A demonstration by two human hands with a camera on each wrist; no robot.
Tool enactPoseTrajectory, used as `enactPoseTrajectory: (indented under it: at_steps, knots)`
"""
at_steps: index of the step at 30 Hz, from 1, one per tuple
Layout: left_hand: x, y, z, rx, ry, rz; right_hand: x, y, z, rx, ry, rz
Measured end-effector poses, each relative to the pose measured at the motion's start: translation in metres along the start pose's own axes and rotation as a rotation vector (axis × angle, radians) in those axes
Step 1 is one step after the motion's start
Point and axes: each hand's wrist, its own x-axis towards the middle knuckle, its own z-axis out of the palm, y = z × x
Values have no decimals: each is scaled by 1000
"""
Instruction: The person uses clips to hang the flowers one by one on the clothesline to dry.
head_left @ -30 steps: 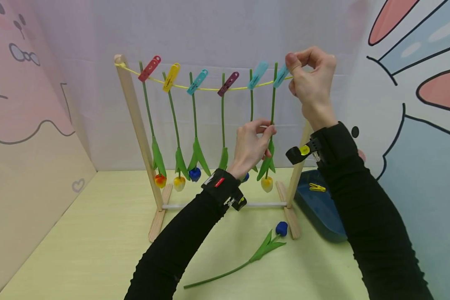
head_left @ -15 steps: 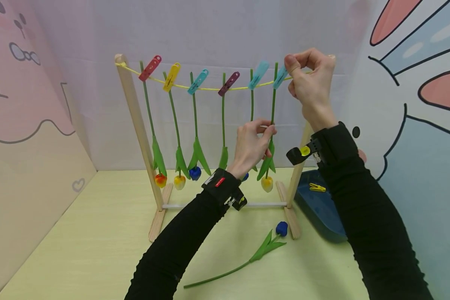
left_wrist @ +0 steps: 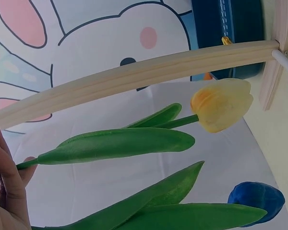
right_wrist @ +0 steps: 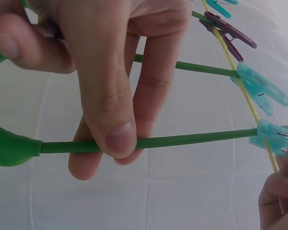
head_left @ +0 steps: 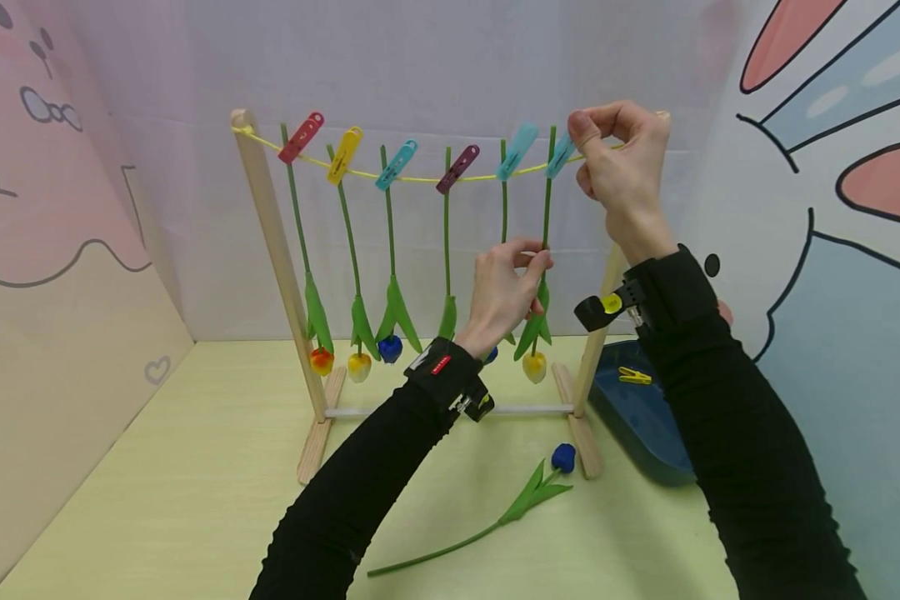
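My left hand [head_left: 502, 287] pinches the green stem of a pale yellow artificial tulip [head_left: 534, 367], which hangs head-down. Higher up, my right hand [head_left: 630, 171] pinches a light blue clothespin [head_left: 561, 155] by its handle end. In the right wrist view, that clothespin [right_wrist: 273, 136] sits over the yellow cord [right_wrist: 249, 101] and the stem's upper end. To its left, several more tulips hang from the cord by clothespins, among them a red one [head_left: 300, 137] and a purple one [head_left: 457, 168]. Part of the blue tulip nearest my left hand is hidden behind it.
The wooden stand [head_left: 277, 250] carries the cord between its two posts. A blue-headed tulip [head_left: 521, 504] lies on the table in front. Beside the right post, a dark blue tray [head_left: 645, 450] contains a yellow clothespin [head_left: 634, 376]; my right forearm partly covers it.
My right hand has dipped very slightly at the clothespin. Otherwise both hands keep their holds, and the tulips hang as before.
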Motion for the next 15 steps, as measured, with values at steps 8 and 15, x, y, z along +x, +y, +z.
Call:
enactPoseTrajectory:
  at_steps: [8, 15]
  knots:
    - [0, 0, -1, 15, 2, 6, -1, 0, 0, 19, -9, 11]
    - [0, 0, 0, 26, 6, 19, -1, 1, 0, 20, -10, -4]
